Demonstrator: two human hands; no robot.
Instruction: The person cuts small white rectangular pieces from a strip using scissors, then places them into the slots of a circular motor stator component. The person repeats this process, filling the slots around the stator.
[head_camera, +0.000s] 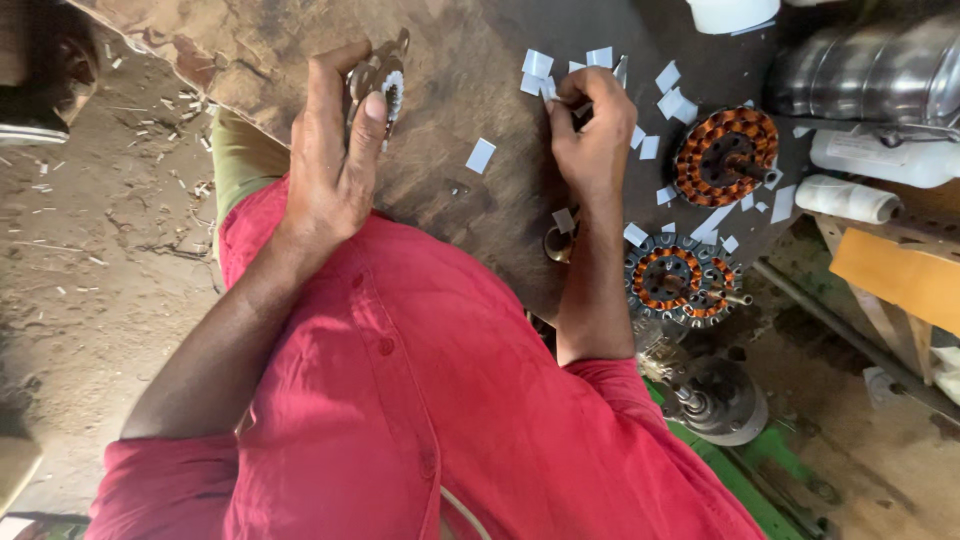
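Note:
My left hand (330, 160) grips a small metal stator (383, 78) with white insulation in its slots, held upright over the dark wooden table (460, 50). My right hand (592, 135) rests on the table among scattered white paper slips (481, 155), its fingertips pinched on one slip (547, 90). A thin metal tip (621, 68) sticks out just past its fingers. I cannot tell whether the hand holds that tool.
Two stators wound with copper coils lie to the right, one farther away (727, 155) and one at the table's near edge (683, 280). A shiny metal cylinder (870, 70), a white roll (850, 198) and a motor part (720, 400) are at the right. Dirt floor lies to the left.

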